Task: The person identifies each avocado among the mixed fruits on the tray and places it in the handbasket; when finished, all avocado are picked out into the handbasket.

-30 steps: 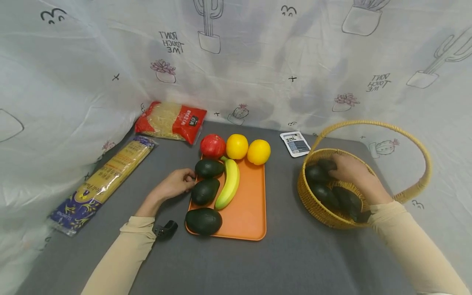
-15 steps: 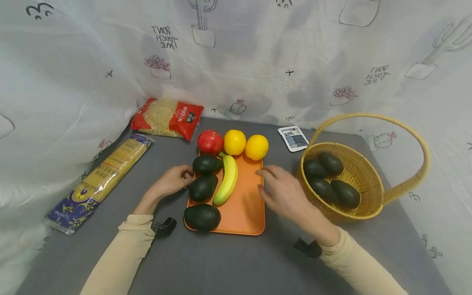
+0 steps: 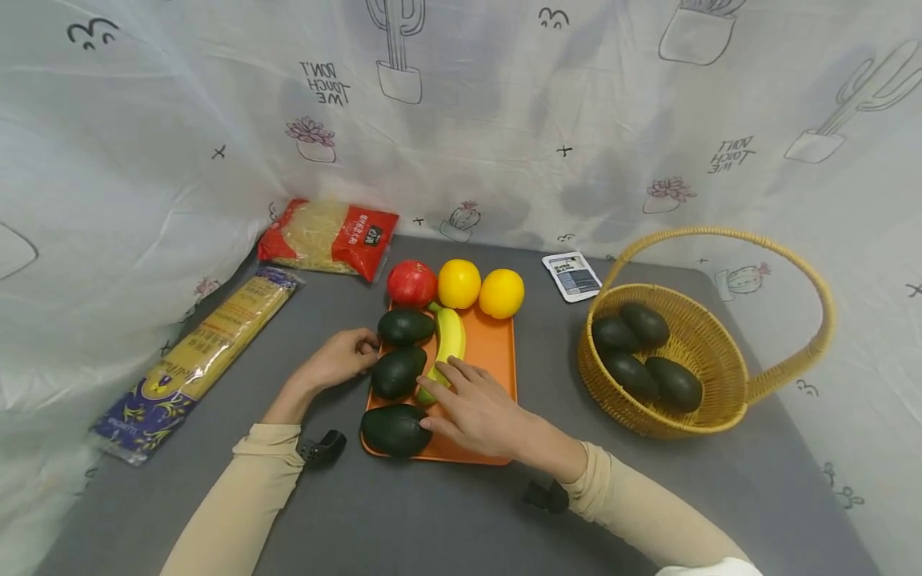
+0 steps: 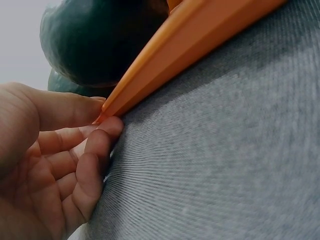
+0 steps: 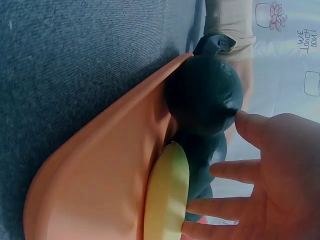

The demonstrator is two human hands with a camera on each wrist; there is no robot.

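Observation:
An orange tray (image 3: 490, 416) bears three dark green avocados along its left side and a yellow banana (image 3: 450, 336) beside them. My left hand (image 3: 338, 360) pinches the tray's left rim, thumb above and curled fingers below, as the left wrist view shows. Over the tray, my right hand (image 3: 483, 408) is spread, covering the banana's lower end in the head view. Its thumb reaches the nearest avocado (image 5: 205, 95); the other fingertips are at the banana and the middle avocado (image 3: 398, 373). Whether they touch is hard to tell.
A red pomegranate-like fruit (image 3: 412, 283) and two yellow fruits (image 3: 501, 293) sit at the tray's far edge. A handled wicker basket (image 3: 598, 376) with several avocados stands right. A spaghetti pack (image 3: 202, 360), a red pasta bag (image 3: 327, 238) and a white packet (image 3: 572, 276) lie around.
My right hand has left the avocados in the basket and moved left, without anything in it, over the tray to the banana and nearest avocado. The left hand stays at the tray's rim.

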